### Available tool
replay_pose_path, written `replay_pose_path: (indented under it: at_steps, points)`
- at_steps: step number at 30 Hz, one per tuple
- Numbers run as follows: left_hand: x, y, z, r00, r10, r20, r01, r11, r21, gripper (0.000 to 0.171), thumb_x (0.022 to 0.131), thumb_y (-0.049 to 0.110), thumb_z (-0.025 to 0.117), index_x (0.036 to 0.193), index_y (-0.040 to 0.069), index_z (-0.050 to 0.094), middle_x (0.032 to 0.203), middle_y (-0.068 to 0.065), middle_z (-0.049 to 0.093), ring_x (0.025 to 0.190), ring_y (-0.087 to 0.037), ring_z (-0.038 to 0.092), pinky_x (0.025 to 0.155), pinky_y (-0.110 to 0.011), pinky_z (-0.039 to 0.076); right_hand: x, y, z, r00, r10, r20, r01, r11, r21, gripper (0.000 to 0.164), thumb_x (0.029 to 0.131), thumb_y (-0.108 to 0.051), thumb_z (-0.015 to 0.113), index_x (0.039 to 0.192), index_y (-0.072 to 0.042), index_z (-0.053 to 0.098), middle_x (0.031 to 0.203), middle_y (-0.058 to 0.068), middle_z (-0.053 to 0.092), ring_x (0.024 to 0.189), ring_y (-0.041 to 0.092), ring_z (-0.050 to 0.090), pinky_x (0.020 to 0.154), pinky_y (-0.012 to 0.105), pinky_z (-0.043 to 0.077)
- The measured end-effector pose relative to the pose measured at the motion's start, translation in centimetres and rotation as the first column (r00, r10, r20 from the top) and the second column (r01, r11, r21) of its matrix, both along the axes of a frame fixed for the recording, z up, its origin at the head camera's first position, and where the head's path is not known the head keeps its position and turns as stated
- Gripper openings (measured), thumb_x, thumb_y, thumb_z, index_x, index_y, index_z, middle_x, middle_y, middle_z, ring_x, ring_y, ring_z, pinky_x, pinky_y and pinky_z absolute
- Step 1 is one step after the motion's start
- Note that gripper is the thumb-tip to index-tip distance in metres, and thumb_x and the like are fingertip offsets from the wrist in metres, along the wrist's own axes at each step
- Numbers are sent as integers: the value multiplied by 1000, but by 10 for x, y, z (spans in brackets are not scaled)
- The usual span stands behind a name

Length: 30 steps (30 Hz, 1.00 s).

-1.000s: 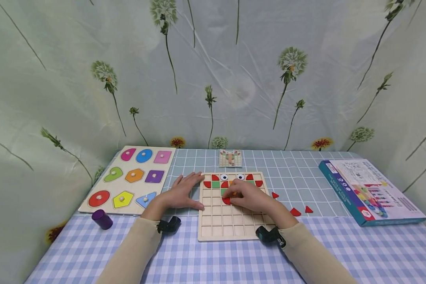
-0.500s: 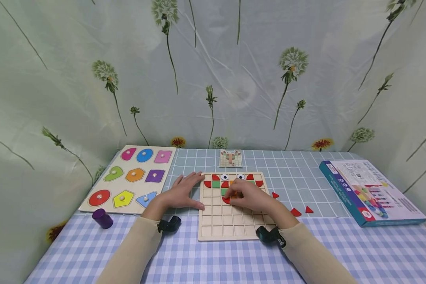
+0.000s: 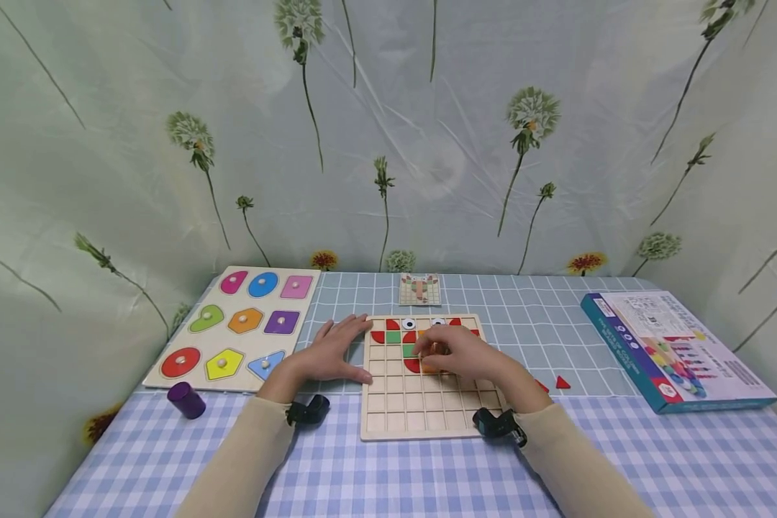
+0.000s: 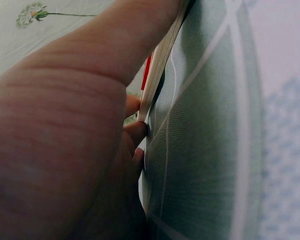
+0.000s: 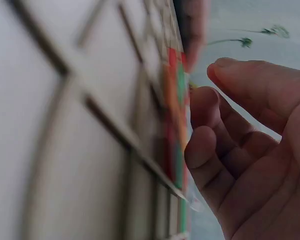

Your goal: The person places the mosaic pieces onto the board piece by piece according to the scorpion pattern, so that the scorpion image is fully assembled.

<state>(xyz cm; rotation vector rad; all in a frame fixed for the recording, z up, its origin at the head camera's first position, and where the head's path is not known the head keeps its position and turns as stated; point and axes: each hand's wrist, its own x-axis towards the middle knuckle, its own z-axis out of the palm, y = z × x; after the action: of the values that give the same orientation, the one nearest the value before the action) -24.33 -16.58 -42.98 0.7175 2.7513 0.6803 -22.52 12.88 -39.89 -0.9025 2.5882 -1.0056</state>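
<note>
A wooden grid board (image 3: 395, 424) lies in front of me in the head view, with red, green and orange pieces and two eye pieces in its upper rows. At its left edge my left hand (image 3: 330, 352) rests with fingers spread, fingertips and thumb touching the side. My right hand (image 3: 456, 352) hovers over the upper middle of the board, fingers loosely bent and holding nothing in the right wrist view. Close by its fingertips are a green square (image 3: 409, 350), a red quarter-round piece (image 3: 411, 365) and an orange piece (image 3: 430, 367). The hand covers some pieces.
A small pattern card (image 3: 419, 289) lies behind the board. To the left are a knobbed shape puzzle (image 3: 239, 356) and a purple cylinder (image 3: 186, 400). On the right lie a loose red triangle (image 3: 562, 383), a partly hidden red piece (image 3: 542, 386) and a flat box (image 3: 680, 352).
My right hand has drawn back slightly to the right and let go, uncovering the red quarter-round piece and the orange piece beside it. The left hand has stayed at the board's edge.
</note>
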Motion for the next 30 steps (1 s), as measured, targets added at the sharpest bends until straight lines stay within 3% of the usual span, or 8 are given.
replay_pose_path:
  at_steps: [4, 10, 19, 30]
  points:
    - [0, 1, 0, 1000, 4, 9, -4, 1000, -2, 106, 75, 59, 80, 158, 17, 29, 169, -6, 18, 158, -31, 9, 124, -62, -1, -3, 12, 11, 999, -23, 27, 23, 1000, -10, 18, 96, -15, 66, 113, -12, 71, 106, 4, 70, 78, 14, 57, 70, 27, 50]
    - [1, 1, 1, 1000, 5, 8, -5, 1000, -2, 106, 75, 58, 81, 158, 17, 29, 169, -6, 18, 158, -31, 9, 125, -62, -1, -8, 37, 23, 996, -80, 28, 78, 994, 72, 23, 97, -16, 65, 118, -10, 69, 108, 4, 71, 84, 17, 57, 75, 30, 51]
    - [0, 1, -1, 1000, 6, -2, -6, 1000, 0, 106, 74, 59, 81, 158, 17, 30, 169, -6, 19, 158, -31, 9, 124, -63, 0, -18, 70, 23, 977, -200, 75, 186, 969, 163, 27, 95, -21, 67, 121, -13, 68, 104, 3, 68, 85, 18, 57, 69, 28, 52]
    - [0, 2, 0, 1000, 10, -4, -10, 1000, -9, 107, 74, 60, 81, 158, 18, 29, 169, -7, 19, 158, -31, 10, 124, -62, 0, -19, 96, 22, 968, -229, 104, 205, 957, 203, 34, 90, -15, 71, 124, -11, 66, 99, 5, 65, 85, 18, 58, 73, 28, 51]
